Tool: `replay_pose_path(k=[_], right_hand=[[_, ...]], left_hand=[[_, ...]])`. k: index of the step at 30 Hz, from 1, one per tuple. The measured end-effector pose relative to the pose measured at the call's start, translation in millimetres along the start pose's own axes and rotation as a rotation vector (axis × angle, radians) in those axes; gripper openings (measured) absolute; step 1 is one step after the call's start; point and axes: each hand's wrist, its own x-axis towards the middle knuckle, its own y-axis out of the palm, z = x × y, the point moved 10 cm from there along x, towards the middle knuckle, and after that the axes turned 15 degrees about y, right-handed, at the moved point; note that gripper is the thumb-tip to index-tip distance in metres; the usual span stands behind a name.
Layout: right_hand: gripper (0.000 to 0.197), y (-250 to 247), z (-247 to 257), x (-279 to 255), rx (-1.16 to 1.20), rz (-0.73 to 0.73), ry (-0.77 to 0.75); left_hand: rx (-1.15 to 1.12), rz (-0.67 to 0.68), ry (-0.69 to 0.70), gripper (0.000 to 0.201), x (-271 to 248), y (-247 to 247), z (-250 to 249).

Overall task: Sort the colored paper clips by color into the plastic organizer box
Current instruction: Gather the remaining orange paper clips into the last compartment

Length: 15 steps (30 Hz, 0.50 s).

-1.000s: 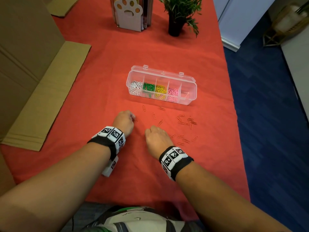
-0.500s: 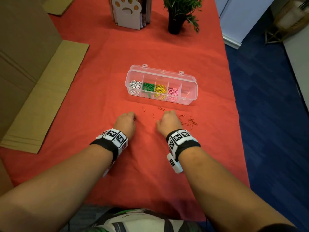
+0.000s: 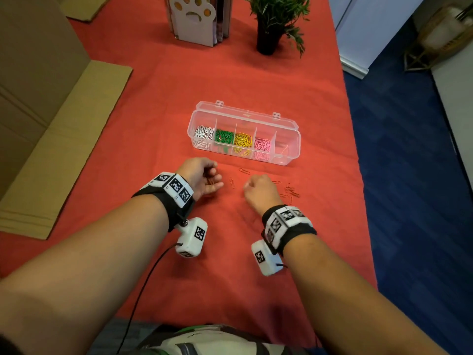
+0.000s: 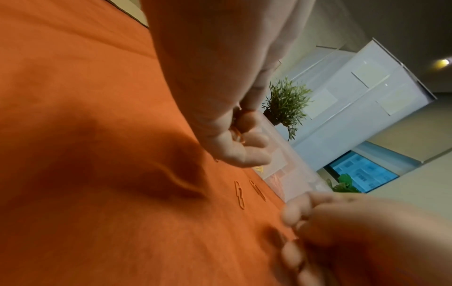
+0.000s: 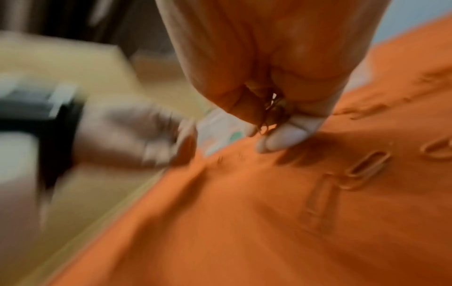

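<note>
Nearest, both hands work low over the desk (image 3: 256, 265). The right hand (image 3: 259, 192) has its grip curled round a small bunch of orange paper clips (image 5: 270, 108), seemingly gathering several before one trip. The left hand (image 3: 202, 179) is cupped palm-up, fingers loosely curled around a few orange clips (image 4: 237, 135), likely as a holding tray. Loose orange clips (image 3: 290, 192) lie just beyond the right hand. Farther off, the plastic organizer box (image 3: 243, 133) sits open; white, green, yellow and pink are filled, and the right-end compartment (image 3: 281, 151) looks nearly empty.

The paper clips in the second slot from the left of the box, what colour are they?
Green paper clips, seen best in the head view.
</note>
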Motion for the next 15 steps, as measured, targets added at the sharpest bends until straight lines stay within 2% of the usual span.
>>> replay_pose_path(k=[2,4,6,8,9,11,13,15], right_hand=[[0.021,-0.3,-15.2,9.0,0.365,0.147,0.182],[0.017,-5.9,-20.0,15.6,0.475,0.167,0.242],[0.015,-15.8,-10.4,23.0,0.356,0.103,0.157],[0.011,-21.6,5.1,27.4,0.120,-0.006,0.018],[0.010,-22.9,11.7,28.4,-0.010,-0.080,-0.042],[0.021,-19.6,23.3,26.6,-0.237,-0.210,-0.154],[0.029,-13.1,31.5,23.1,-0.380,-0.286,-0.233],[0.029,-5.5,34.1,19.2,-0.456,-0.299,-0.268]], left_hand=[[0.028,-0.023,0.037,0.027,7.5,1.5,-0.3],[0.146,-0.029,0.088,0.029,16.2,1.4,-4.2],[0.423,-0.017,0.207,0.024,26.1,1.4,-17.2],[0.822,-0.002,0.397,0.021,28.7,5.3,-38.3],[1.026,0.017,0.487,0.023,27.0,10.4,-45.2],[1.358,0.072,0.620,0.034,24.2,20.6,-48.5],[1.521,0.111,0.653,0.037,25.1,23.2,-43.8],[1.543,0.119,0.663,0.031,26.8,21.6,-38.9]])
